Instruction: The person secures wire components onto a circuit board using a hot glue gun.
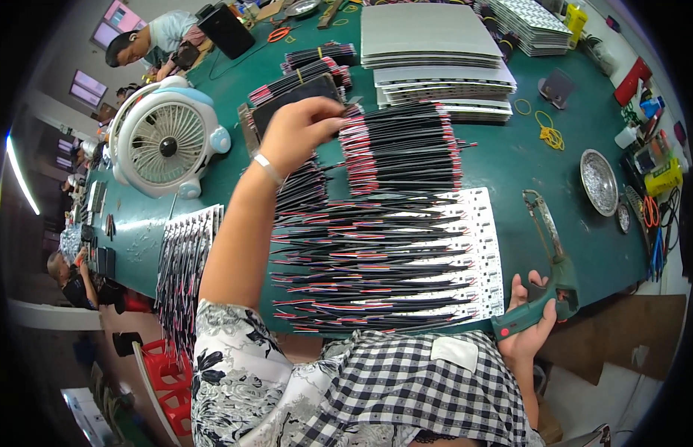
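My right hand [531, 328] is wrapped round the green handle of a soldering gun [558, 279], whose metal tip points up and away over the table. My left hand [305, 130] is pinched at the left, red-and-white ends of a neat pile of black cables [402, 145]; what sits between its fingertips is too small to make out. Nearer to me lies a white circuit board panel [482, 246]. Rows of black cables [361, 257] with bared coloured wire ends stretch left from it. Another cabled panel [188, 257] hangs over the table's edge on the left.
A white-and-blue fan [167, 141] stands on the green table [525, 156] at left. Stacked white panels [432, 37] and banded cable bundles [309, 71] lie at the back. On the right are a metal dish [599, 182] and orange-handled scissors [650, 212]. Other people sit farther off.
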`<action>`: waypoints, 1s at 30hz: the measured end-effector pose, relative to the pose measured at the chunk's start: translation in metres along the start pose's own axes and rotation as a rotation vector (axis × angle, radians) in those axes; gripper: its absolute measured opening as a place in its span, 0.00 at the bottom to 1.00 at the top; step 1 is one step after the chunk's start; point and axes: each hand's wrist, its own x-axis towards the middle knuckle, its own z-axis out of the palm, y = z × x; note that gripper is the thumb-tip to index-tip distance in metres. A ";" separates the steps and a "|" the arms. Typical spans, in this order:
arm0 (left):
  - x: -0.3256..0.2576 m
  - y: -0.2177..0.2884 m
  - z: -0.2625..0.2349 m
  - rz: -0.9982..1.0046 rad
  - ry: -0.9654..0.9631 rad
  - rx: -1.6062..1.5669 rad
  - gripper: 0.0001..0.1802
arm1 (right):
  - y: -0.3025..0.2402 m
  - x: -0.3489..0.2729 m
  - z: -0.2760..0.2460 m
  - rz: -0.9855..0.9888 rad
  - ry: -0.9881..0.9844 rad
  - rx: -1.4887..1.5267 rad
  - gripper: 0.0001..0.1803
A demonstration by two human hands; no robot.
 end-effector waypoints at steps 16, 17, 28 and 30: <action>-0.040 -0.066 -0.049 -0.109 -0.042 0.833 0.12 | 0.001 0.002 -0.001 -0.002 -0.008 -0.019 0.25; -0.045 -0.069 -0.036 -0.103 0.020 0.857 0.14 | 0.001 0.001 -0.002 -0.006 -0.012 -0.033 0.25; -0.047 -0.090 -0.033 0.202 0.093 0.893 0.14 | 0.002 -0.002 0.007 -0.032 0.047 -0.029 0.24; -0.050 -0.090 -0.037 0.058 0.017 0.831 0.18 | 0.000 -0.002 0.005 -0.021 0.058 -0.022 0.24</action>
